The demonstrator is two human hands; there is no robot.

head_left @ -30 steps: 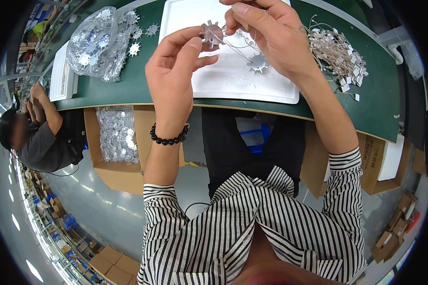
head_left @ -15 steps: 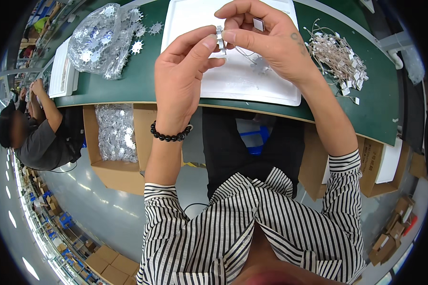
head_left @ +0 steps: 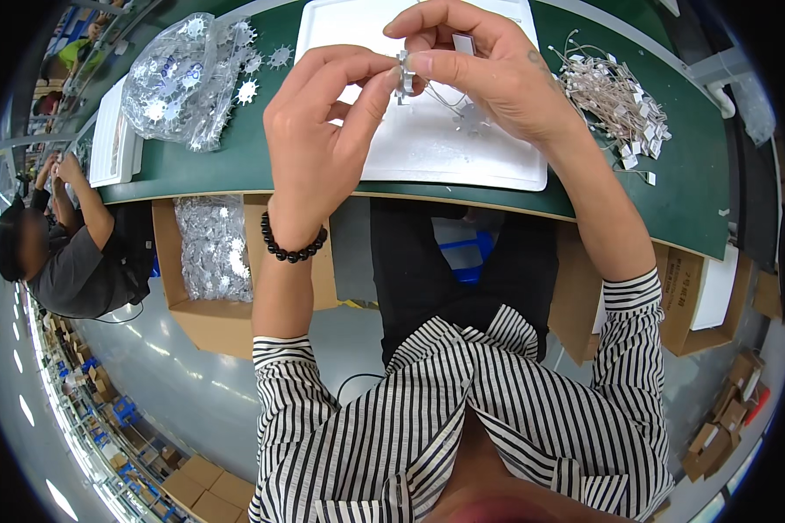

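Above the white tray (head_left: 384, 157), both hands meet at a silver toothed metal disc (head_left: 405, 83), seen edge-on. My left hand (head_left: 317, 135) pinches it from the left with thumb and fingertips. My right hand (head_left: 506, 83) grips its other side between thumb and index finger. A flat white square piece (head_left: 464, 44) sticks out between the right hand's fingers. A thin wire (head_left: 449, 105) hangs beneath that hand; where it joins is hidden. Partly behind the right hand, a blurred silver shape (head_left: 473, 120) lies on the tray.
At left on the green table (head_left: 205, 170) lies a clear bag (head_left: 170, 87) of silver toothed discs, several loose beside it. White-ended wires (head_left: 615, 105) are heaped at right. A carton (head_left: 209, 322) of bagged discs stands below. A co-worker (head_left: 70, 253) sits far left.
My left hand has shifted slightly left and its wrist has turned, with the fingertips still at the disc. The right hand has moved little and keeps its pinch.
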